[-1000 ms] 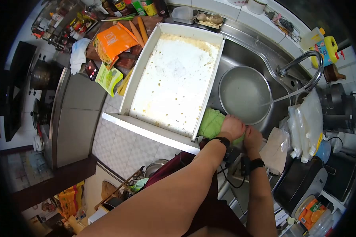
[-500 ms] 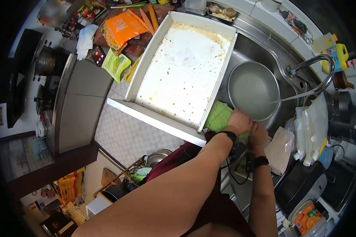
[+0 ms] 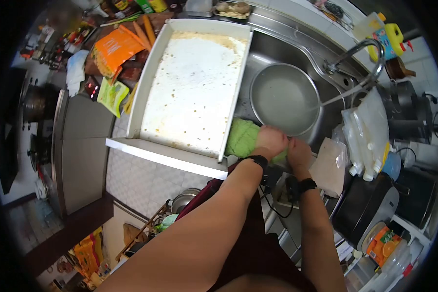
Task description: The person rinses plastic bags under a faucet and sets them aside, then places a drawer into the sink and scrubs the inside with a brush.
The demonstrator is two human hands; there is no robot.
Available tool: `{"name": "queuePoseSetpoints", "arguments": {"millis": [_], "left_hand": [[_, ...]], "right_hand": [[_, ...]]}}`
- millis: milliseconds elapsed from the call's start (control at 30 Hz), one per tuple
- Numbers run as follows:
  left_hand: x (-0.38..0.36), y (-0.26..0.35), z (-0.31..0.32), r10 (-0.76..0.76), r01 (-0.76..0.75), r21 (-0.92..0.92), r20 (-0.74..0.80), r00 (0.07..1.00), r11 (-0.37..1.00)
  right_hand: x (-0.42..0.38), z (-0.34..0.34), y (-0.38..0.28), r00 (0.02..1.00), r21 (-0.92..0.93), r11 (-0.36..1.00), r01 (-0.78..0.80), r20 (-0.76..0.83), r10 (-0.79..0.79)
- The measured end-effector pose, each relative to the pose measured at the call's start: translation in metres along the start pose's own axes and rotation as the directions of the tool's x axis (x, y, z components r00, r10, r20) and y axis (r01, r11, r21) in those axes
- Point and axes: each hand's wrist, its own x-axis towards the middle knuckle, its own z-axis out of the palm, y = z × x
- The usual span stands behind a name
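Note:
My left hand [image 3: 271,140] is closed on a green cloth [image 3: 242,138] at the near edge of the sink. Right beside it, my right hand [image 3: 299,154] is closed too, at the cloth's right end. Just beyond both hands a round metal basin [image 3: 285,99] of cloudy water sits in the sink. To the left lies a white drawer [image 3: 192,92], its bottom scattered with small crumbs and a yellowish stain along the far end. The cloth touches the drawer's right side.
Water runs from the curved faucet [image 3: 376,58] into the basin. An orange bag [image 3: 114,51] and carrots [image 3: 144,31] lie at the upper left. Plastic pouches [image 3: 367,131], a brown paper bag [image 3: 329,167] and a black appliance [image 3: 365,209] stand at the right.
The whole view has shifted, so the drawer, sink and hands appear further left. Both hands remain closed at the green cloth beside the basin.

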Motion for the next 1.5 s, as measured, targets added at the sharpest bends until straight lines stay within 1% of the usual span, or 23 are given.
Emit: {"name": "queuePoseSetpoints", "arguments": {"millis": [67,167,267,367,400,433,467,567,600,700,733,833,867,967,1000,1100,1133,1233,1267,1367,1400,1500], "left_hand": [[-0.001,0.000,0.002,0.007,-0.007,0.005,-0.047,0.999,1.000],[-0.001,-0.001,0.004,0.022,-0.023,-0.014,-0.088,0.996,1.000],[0.000,0.000,0.002,0.029,-0.027,0.043,-0.040,0.999,0.999],[0.000,0.000,0.007,0.041,-0.039,0.028,-0.074,0.996,0.999],[0.001,0.001,0.004,0.060,-0.057,0.038,-0.078,0.995,0.998],[0.001,0.001,0.002,0.070,-0.066,0.048,-0.081,0.994,0.997],[0.001,0.002,0.002,0.073,-0.069,0.059,-0.079,0.994,0.996],[0.002,0.004,0.001,0.060,-0.057,0.069,-0.043,0.997,0.996],[0.002,0.004,0.001,0.070,-0.064,0.071,-0.078,0.995,0.995],[0.003,0.005,0.001,0.072,-0.065,0.105,-0.067,0.995,0.992],[0.003,0.006,-0.001,0.061,-0.058,0.120,-0.022,0.998,0.991],[0.005,0.006,0.001,0.071,-0.066,0.108,-0.043,0.997,0.992],[0.006,0.006,0.002,0.086,-0.078,0.108,-0.073,0.994,0.991],[0.006,0.003,0.005,0.079,-0.073,0.118,-0.047,0.996,0.990],[0.007,0.002,0.004,0.078,-0.072,0.123,-0.049,0.996,0.990],[0.006,0.005,0.003,0.078,-0.072,0.125,-0.046,0.996,0.990],[0.008,0.006,0.001,0.078,-0.072,0.125,-0.045,0.996,0.990],[0.006,0.007,0.000,0.072,-0.067,0.130,-0.036,0.997,0.989],[0.007,0.007,0.000,0.075,-0.070,0.134,-0.035,0.997,0.989],[0.006,0.007,0.000,0.072,-0.069,0.133,-0.023,0.997,0.989],[0.006,0.007,0.000,0.068,-0.065,0.135,-0.018,0.997,0.989],[0.007,0.010,0.001,0.059,-0.059,0.130,0.001,0.998,0.990]], "right_hand": [[0.000,0.001,0.001,1.000,0.003,1.000,-0.004,-0.025,0.004],[0.001,-0.005,-0.003,1.000,0.041,0.999,-0.007,-0.001,0.007],[0.001,-0.004,0.000,1.000,0.072,0.997,-0.014,0.010,0.013],[0.007,-0.012,0.000,0.982,0.105,0.985,-0.139,0.145,0.123],[0.017,-0.010,0.006,0.986,0.294,0.941,-0.165,0.066,0.152],[0.032,-0.005,0.012,0.983,0.475,0.865,-0.163,0.000,0.186],[0.045,0.000,0.018,0.972,0.638,0.756,-0.143,-0.052,0.228],[0.097,-0.021,0.008,0.977,0.724,0.688,-0.044,-0.113,0.181],[0.115,-0.020,0.002,0.973,0.681,0.731,-0.041,-0.138,0.184],[0.180,-0.013,-0.014,0.972,0.560,0.828,-0.039,-0.170,0.160],[0.201,-0.013,-0.020,0.967,0.577,0.817,-0.015,-0.200,0.159],[0.246,-0.026,-0.027,0.950,0.592,0.806,0.003,-0.252,0.182],[0.257,-0.031,-0.028,0.946,0.593,0.805,0.004,-0.263,0.189],[0.285,-0.026,-0.015,0.932,0.552,0.834,0.012,-0.308,0.191],[0.286,-0.030,-0.012,0.939,0.607,0.794,0.034,-0.292,0.183],[0.286,-0.032,0.008,0.874,0.390,0.913,-0.118,-0.395,0.282],[0.283,-0.036,0.014,0.880,0.449,0.889,-0.089,-0.383,0.281],[0.268,-0.044,-0.005,0.885,0.390,0.916,0.093,-0.454,0.104],[0.265,-0.047,-0.017,0.903,0.461,0.882,0.093,-0.413,0.121],[0.265,-0.038,-0.030,0.934,0.620,0.784,-0.021,-0.267,0.236],[0.268,-0.036,-0.027,0.937,0.608,0.789,-0.084,-0.222,0.271],[0.274,-0.031,-0.018,0.939,0.520,0.845,-0.124,-0.214,0.269]]}}
